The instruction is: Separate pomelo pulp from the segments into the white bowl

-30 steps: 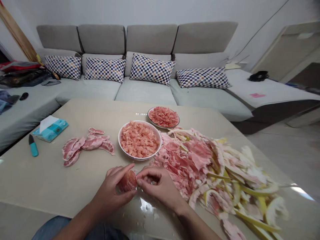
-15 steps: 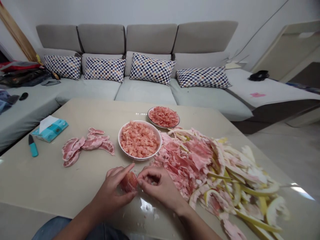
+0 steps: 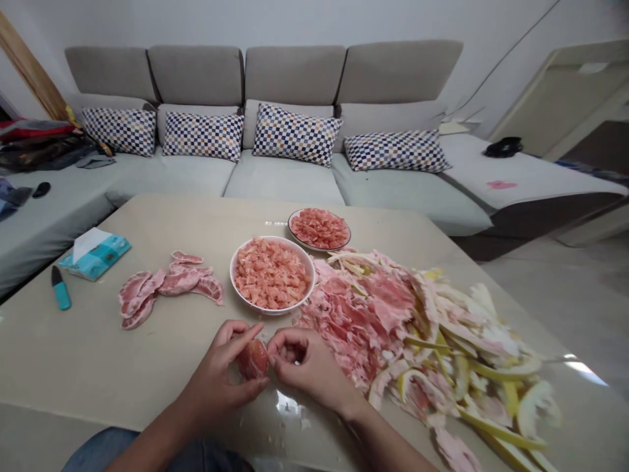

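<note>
My left hand (image 3: 228, 367) grips a red pomelo segment (image 3: 253, 360) between thumb and fingers, just over the table's near side. Against the segment's right edge, my right hand (image 3: 307, 367) is closed in a pinch of thumb and forefinger; what it pinches, if anything, is too small to make out. Just beyond the hands stands a white bowl (image 3: 234, 292) heaped with peeled pink pulp. Several unpeeled pomelo segments (image 3: 184, 282) lie to the left. On the right spreads a big pile of pink membranes (image 3: 354, 314) and yellow-white rind (image 3: 491, 367).
Behind the bowl is a dark-rimmed plate (image 3: 295, 239) of pulp pieces. A blue tissue pack (image 3: 101, 257) and a knife with a teal handle (image 3: 61, 295) lie at the table's left. A grey sofa (image 3: 285, 180) with checkered cushions (image 3: 297, 134) stands beyond the table (image 3: 147, 367).
The whole view has shifted very slightly. Both hands stay at the pomelo segment in nearly the same pose.
</note>
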`<state>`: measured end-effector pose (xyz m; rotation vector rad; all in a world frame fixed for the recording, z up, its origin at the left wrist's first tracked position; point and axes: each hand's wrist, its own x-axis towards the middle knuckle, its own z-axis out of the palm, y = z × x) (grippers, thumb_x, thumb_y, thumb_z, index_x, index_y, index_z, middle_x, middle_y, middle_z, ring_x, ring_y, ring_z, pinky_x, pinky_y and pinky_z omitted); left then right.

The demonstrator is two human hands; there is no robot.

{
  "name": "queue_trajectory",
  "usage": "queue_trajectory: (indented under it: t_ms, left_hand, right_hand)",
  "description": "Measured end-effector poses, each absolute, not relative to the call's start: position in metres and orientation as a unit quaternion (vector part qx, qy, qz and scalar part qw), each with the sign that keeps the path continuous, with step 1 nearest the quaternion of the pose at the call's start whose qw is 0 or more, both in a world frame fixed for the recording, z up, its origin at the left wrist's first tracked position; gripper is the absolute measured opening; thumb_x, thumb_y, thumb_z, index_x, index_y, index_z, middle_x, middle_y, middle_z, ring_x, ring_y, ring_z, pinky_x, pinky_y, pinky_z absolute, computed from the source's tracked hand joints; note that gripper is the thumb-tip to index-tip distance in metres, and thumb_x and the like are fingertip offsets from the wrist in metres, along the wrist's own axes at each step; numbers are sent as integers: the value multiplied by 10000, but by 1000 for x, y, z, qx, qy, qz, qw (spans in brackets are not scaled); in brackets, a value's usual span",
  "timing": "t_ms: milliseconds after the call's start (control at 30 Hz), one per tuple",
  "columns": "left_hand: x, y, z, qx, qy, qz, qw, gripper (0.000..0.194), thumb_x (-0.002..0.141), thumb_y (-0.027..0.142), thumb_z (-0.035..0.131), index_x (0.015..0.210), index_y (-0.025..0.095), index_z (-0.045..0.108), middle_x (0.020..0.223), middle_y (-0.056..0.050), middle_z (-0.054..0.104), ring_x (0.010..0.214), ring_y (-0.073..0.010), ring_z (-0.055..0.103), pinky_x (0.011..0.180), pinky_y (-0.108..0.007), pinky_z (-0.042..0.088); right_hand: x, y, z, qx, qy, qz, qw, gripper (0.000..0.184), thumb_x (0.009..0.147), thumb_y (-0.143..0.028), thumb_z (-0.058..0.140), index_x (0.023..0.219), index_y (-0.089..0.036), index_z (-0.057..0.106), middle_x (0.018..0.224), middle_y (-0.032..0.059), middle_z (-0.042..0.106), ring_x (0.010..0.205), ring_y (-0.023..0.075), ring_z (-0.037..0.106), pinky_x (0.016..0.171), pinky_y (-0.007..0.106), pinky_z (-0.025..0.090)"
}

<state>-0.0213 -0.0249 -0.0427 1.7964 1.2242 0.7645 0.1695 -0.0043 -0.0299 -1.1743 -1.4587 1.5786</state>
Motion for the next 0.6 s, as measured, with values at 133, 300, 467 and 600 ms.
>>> queue_trajectory:
  t_ms: [133,300,467,600]
  left_hand:
    - [-19,-26,-43,646,464,346,498,605,801,311,681,1378,289,498,1305,-103,524,1242,-268,498,1083,-436,365]
    - [-17,-26,-42,554,417,366,621,431,853,318,634,1279,266,596,1343,-94,556,1289,-258,490,1080,-384,388]
    - [-17,-24,-36,539,380,385,646,404,843,341,653,1235,242,632,1344,-100,563,1280,-269,493,1092,-399,360]
    - [-19,-24,-28,488,354,382,700,446,833,365,664,1248,212,617,1286,-116,613,1210,-290,553,1046,-439,404]
  right_hand:
    - [166,-2,-34,-396,-490,682,372,174,632,-284,762,645,-157,643,574,-24,577,535,92,479,543,215,359]
    - [163,-3,-40,-373,-460,693,411,286,615,-358,843,665,-155,647,610,-11,631,585,112,547,593,216,408]
    - [162,-6,-41,-366,-462,692,417,363,632,-445,835,673,-158,616,615,-13,622,589,111,551,604,217,414]
    - [164,-6,-39,-377,-466,683,417,409,612,-495,831,679,-160,606,621,-14,608,566,105,523,571,218,396]
